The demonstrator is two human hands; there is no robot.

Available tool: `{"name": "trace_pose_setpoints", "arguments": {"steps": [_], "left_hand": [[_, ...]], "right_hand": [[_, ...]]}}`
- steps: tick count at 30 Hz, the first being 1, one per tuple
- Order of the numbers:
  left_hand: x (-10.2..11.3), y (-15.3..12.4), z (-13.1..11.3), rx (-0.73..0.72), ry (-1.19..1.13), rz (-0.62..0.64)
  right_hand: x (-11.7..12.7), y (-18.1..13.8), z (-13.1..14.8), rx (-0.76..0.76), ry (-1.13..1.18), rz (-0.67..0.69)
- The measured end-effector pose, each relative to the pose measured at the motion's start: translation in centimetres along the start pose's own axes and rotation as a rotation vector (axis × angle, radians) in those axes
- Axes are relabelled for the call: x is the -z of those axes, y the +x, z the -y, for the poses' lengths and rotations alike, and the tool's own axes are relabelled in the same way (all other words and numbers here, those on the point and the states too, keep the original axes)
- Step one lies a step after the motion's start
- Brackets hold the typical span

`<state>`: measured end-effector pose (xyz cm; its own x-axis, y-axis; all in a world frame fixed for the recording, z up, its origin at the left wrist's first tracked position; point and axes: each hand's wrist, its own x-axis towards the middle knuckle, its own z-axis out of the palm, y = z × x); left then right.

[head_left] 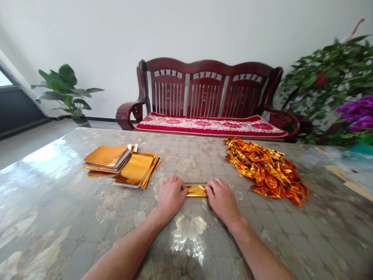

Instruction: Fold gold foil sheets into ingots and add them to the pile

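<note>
A narrow strip of folded gold foil paper [196,190] lies on the glossy table [186,241] between my two hands. My left hand [169,196] presses down on its left end with fingers curled and pinched. On the strip's right end rests my right hand [222,198], its fingers bent and closed on the foil. To the left, stacks of flat gold foil sheets [122,165] sit on the table. To the right lies a pile of folded gold foil pieces [266,171].
A dark red wooden bench [204,97] with a red patterned cushion stands behind the table. A potted green plant [65,91] is at the back left. A large plant with purple flowers [344,77] and some papers [349,175] are at the right.
</note>
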<state>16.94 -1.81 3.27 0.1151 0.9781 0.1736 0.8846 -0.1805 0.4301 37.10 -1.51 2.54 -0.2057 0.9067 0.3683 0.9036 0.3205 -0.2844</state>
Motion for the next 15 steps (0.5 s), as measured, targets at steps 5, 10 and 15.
{"name": "trace_pose_setpoints", "arguments": {"steps": [5,10,15], "left_hand": [[0.13,-0.09,-0.08,-0.021,-0.039,-0.002],[0.23,0.16,0.11,0.004,-0.057,0.007],[0.22,0.12,0.32,0.012,-0.052,-0.001]], "right_hand": [[-0.31,0.1,-0.05,-0.012,-0.024,-0.021],[-0.65,0.09,-0.2,-0.023,-0.034,-0.027],[-0.66,0.08,-0.25,-0.02,-0.034,-0.024]]}}
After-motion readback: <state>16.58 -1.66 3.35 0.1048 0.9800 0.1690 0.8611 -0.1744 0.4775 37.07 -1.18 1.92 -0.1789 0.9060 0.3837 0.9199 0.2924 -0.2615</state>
